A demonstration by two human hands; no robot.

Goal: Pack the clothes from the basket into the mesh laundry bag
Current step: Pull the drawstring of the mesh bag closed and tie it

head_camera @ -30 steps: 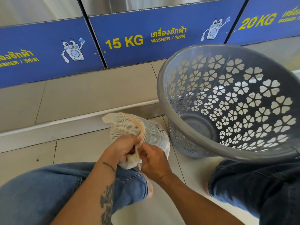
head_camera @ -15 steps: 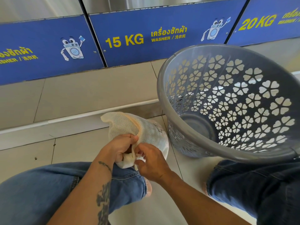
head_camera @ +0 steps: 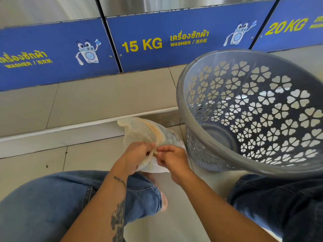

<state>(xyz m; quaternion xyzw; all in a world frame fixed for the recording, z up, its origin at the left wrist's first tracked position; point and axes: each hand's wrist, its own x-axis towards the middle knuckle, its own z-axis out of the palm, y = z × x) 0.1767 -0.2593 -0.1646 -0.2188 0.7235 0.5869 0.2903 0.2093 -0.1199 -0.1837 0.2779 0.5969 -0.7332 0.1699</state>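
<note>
A cream mesh laundry bag [head_camera: 143, 132] lies on the tiled floor between my knees, bulging with pale cloth that shows through the netting. My left hand [head_camera: 135, 157] grips the bag's gathered mouth. Touching it from the right, my right hand [head_camera: 172, 158] pinches the bag's mouth or its cord between thumb and fingers. The grey plastic basket [head_camera: 181, 102], pierced with flower-shaped holes, stands tilted at the right, leaning on my right leg. Its bottom shows bare, with no clothes in it.
Blue washer panels [head_camera: 174, 41] marked 15 KG and 20 KG line the far side above a tiled step [head_camera: 104, 95]. My left knee in blue jeans [head_camera: 70, 198] is at the bottom left, my right leg in dark jeans [head_camera: 279, 206] at the bottom right.
My hands have stayed on the bag's mouth, with the fingers shifting and pulling it tighter. The view has tilted slightly. The basket has not moved.
</note>
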